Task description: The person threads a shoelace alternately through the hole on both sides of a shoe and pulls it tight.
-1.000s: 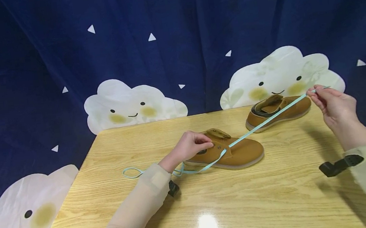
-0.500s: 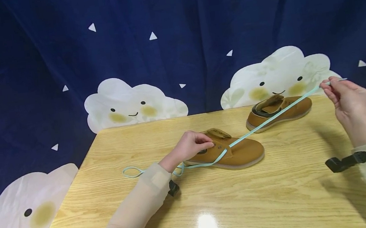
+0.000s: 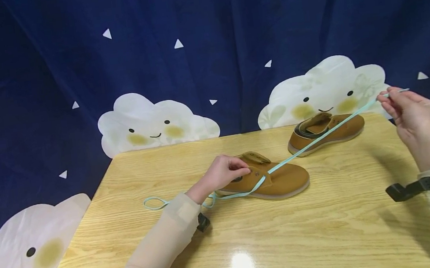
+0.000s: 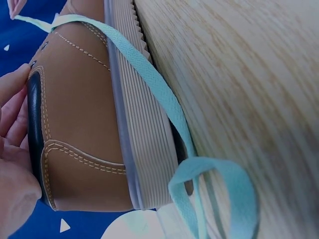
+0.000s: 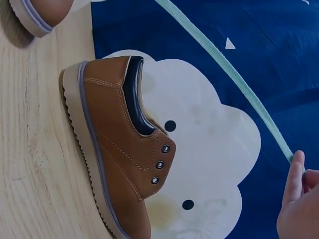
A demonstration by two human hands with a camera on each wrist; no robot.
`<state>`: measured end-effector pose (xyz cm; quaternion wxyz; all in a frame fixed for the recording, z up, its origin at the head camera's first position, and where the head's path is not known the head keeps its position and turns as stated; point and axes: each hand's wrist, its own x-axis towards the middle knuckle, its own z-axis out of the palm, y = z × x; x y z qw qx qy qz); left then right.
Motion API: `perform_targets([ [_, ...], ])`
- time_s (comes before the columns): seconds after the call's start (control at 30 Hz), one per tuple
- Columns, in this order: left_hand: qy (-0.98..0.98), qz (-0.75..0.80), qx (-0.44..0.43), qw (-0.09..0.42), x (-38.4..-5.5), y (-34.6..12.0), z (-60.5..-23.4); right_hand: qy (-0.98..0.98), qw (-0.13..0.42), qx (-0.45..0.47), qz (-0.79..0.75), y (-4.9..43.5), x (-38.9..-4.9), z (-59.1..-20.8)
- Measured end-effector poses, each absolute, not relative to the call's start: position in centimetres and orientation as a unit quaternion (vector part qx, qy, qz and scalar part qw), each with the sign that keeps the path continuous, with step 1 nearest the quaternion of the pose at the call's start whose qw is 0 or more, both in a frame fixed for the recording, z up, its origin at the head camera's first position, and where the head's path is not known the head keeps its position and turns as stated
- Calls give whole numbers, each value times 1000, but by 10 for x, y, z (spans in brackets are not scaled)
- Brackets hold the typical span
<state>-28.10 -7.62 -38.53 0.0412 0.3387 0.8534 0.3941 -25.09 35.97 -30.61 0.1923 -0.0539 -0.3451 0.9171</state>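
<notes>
- At far right: pinching turquoise lace (image 5: 232, 73) in right hand (image 3: 416, 113), drawn farther right and higher than a second ago.
- On table (image 3: 310, 233): gripping front shoe (image 3: 289, 178) near eyelets with left hand (image 3: 218, 172), same spot as before.
- Behind: rear shoe (image 3: 347, 128), unmoved.
- Hands well apart, lace taut from front shoe.

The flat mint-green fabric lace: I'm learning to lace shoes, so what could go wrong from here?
The flat mint-green fabric lace loops beside the heel of the nearer brown, pale-soled shoe, so it might knot if drawn through.

The right hand holds another stretch taut; if the left hand, pinching the shoe near the eyelets, lets go, the shoe could slide.
</notes>
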Motion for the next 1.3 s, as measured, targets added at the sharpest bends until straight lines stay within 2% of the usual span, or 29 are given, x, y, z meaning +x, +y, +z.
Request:
perform_targets([
  [0.3,855,392,336,44,-281,-76,-386,-360,218,-72,904,358,-249,-305],
  [0.53,859,390,328,50,-280,-76,-384,-342,180,-45,921,355,-250,-304],
  [0.77,856,400,322,59,-283,-74,-379,-379,203,-54,901,354,-251,-299],
  [0.83,849,419,318,47,-284,-74,-376,-376,203,-53,902,353,-252,-296],
  [1.03,851,415,317,-61,-292,-64,-368,-368,225,-61,900,349,-254,-288],
  [1.1,860,388,321,-77,-295,-59,-365,-361,225,-54,904,347,-254,-286],
  [1.17,870,362,325,-71,-299,-54,-365,-369,217,-49,903,344,-253,-286],
  [1.3,872,368,321,-20,-304,-46,-372,-434,208,-37,876,335,-251,-291],
])
